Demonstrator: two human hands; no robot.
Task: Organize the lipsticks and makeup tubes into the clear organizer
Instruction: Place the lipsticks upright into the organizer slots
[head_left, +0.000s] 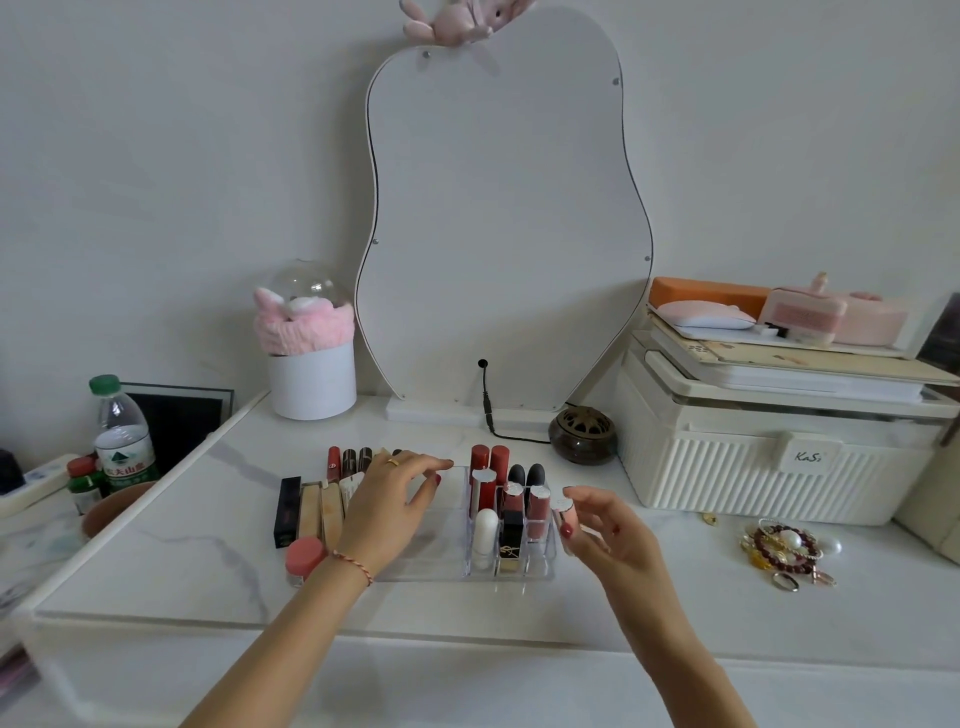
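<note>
A clear organizer (441, 561) stands on the white marble table. Its right-hand slots hold several upright lipsticks (488, 486) and tubes: red, black, pink and a white one (485, 535). My right hand (608, 540) pinches a pink tube with a silver cap (565, 512) at the organizer's right edge. My left hand (392, 499) rests with spread fingers on the organizer's wide left section. Left of it lie loose makeup tubes (322, 514), a black one (287, 512), and a pink-capped jar (305, 558).
A wavy mirror (504, 218) with a cable stands behind. A brown incense burner (583, 435) and a ribbed white box (769, 467) are at the right, with bracelets (784, 551) in front. A white pot (311, 379) and water bottle (123, 441) are at the left.
</note>
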